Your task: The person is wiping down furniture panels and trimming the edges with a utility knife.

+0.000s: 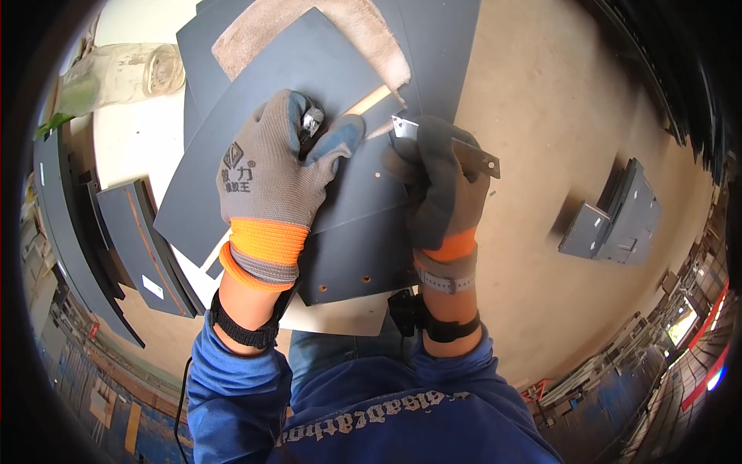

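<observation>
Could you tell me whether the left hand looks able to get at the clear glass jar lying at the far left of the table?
Probably yes, once it is freed. The left hand is pinching a small metal piece on the dark panel. The glass jar lies on its side further left, with only bare white tabletop between them.

Panels (pixel 348 255) stacked on table (pixel 131 147), bottle (pixel 116 76) far left, panel pile (pixel 614 220) on floor right
</observation>
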A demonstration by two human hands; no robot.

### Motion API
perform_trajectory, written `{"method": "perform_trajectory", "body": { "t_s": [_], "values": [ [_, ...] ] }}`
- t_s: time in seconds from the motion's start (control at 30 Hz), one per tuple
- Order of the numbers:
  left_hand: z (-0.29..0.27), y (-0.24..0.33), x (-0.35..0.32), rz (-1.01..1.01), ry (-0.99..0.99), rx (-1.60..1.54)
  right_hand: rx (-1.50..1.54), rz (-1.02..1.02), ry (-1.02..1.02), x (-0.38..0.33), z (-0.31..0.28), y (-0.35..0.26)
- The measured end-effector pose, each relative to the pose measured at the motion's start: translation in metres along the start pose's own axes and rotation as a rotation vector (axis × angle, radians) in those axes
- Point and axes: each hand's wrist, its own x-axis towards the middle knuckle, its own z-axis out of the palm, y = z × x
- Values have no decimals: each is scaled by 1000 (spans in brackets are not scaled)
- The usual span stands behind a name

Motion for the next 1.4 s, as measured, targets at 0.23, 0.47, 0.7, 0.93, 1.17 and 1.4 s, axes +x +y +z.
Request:
{"method": "perform_trajectory", "body": {
  "t_s": [0.23, 0.47, 0.7, 0.93, 1.17, 1.4],
  "values": [
    [0, -1, 0, -16, -17, 3, -11, 42, 46, 0, 5, -2],
    [0, 0, -1, -33, -23, -7, -23, 18, 48, -1, 0, 3],
    [1, -2, -1, 13, 9, -9, 46, 2, 34, -2, 1, 3],
    [-1, -2, -1, 8, -12, 10, 29, 74, 45, 0, 4, -2],
    [0, -1, -1, -30, -24, -12, 51, 54, -13, 1, -4, 3],
    [0, -1, -1, -20, -6, 15, 155, 39, -28, 0, -10, 5]
  ]
}}
